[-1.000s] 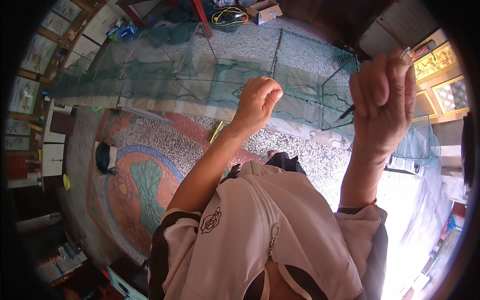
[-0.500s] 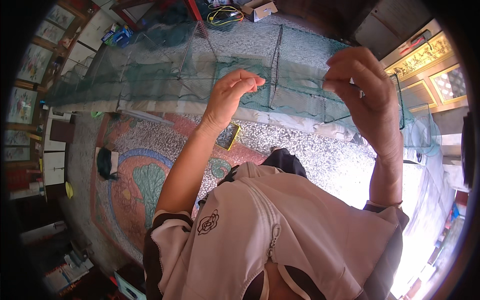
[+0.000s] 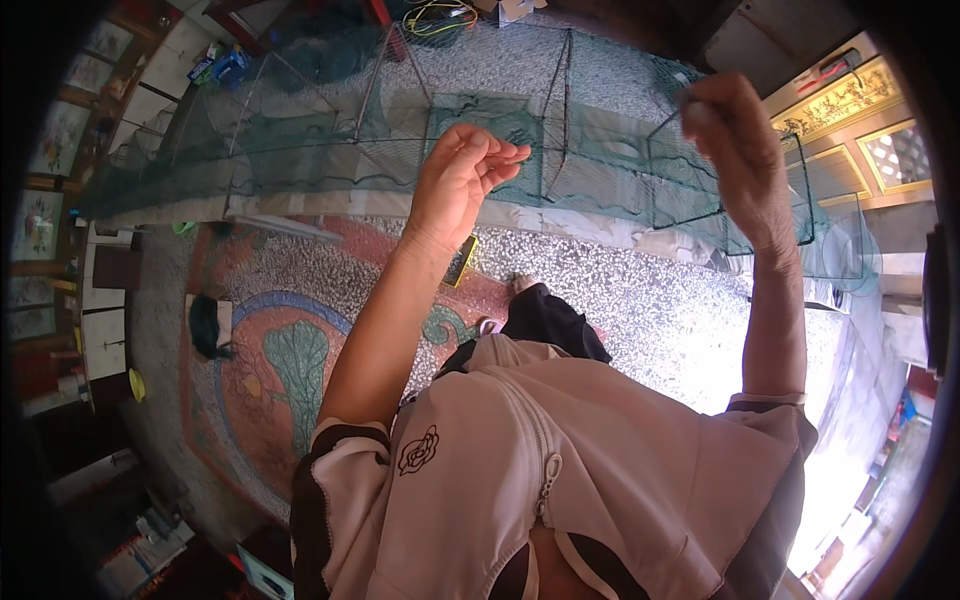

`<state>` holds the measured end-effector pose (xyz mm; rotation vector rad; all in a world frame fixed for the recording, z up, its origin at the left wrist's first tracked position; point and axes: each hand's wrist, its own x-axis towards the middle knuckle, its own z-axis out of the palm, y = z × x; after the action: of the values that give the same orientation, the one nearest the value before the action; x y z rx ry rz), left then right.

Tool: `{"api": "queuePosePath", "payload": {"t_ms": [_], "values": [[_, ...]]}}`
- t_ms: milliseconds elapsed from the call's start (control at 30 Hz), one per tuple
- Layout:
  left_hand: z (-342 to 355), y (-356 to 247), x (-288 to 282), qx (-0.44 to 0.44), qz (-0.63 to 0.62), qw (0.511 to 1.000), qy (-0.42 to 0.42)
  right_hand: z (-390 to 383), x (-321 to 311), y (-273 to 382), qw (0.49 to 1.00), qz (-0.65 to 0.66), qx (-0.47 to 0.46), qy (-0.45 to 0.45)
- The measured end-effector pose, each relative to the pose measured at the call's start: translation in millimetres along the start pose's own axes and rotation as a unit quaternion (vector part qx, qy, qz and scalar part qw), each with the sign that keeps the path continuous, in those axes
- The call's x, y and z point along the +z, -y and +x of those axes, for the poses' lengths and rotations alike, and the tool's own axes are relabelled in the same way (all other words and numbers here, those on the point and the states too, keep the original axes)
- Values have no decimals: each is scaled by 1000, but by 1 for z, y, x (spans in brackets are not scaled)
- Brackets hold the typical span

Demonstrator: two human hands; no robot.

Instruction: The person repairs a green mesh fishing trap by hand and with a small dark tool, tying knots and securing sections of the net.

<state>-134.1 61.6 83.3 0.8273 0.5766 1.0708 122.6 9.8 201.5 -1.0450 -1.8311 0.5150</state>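
Note:
A long green net cage (image 3: 600,150), stretched over dark square frames, runs across the view in front of me. My left hand (image 3: 462,180) is raised before its middle, fingers loosely bent and spread, with nothing visible in them. Farther right, my right hand (image 3: 738,150) is up by the cage's right part. Its fingers are curled together and blurred at the tips; whatever they may hold is too small to make out. Close to that hand stands a dark square frame (image 3: 806,190) of the net. Whether either hand touches the mesh cannot be told.
Beneath the cage lies a pale, long support (image 3: 330,206). A yellow-edged tray (image 3: 461,262) is on the speckled floor near my foot (image 3: 523,284). Farther off are a yellow cable (image 3: 440,18), a cardboard box (image 3: 515,8) and a blue package (image 3: 222,66). A dark green bundle (image 3: 205,326) lies left.
My right hand has moved slightly up and away from the left hand. The left hand's fingers have loosened from a pinch. My view has shifted a little, showing more of my foot.

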Motion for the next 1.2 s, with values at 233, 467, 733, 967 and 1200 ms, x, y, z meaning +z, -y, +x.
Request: {"api": "queuePosePath", "payload": {"t_ms": [233,467,733,967,1200], "values": [[-3,10,-8,-10,-43,998,-42,44,55,-44,936,-234,-163,206],[-11,12,-5,-1,67,993,-93,68,80,-88,907,-238,-218,269],[-16,22,-4,0,91,989,-113,68,89,-91,923,-111,-158,333],[-25,37,-18,-71,-83,981,-163,54,108,-84,924,-1,-128,360],[-33,45,-18,-49,-141,981,-121,43,122,-66,914,-106,-255,297]]}}
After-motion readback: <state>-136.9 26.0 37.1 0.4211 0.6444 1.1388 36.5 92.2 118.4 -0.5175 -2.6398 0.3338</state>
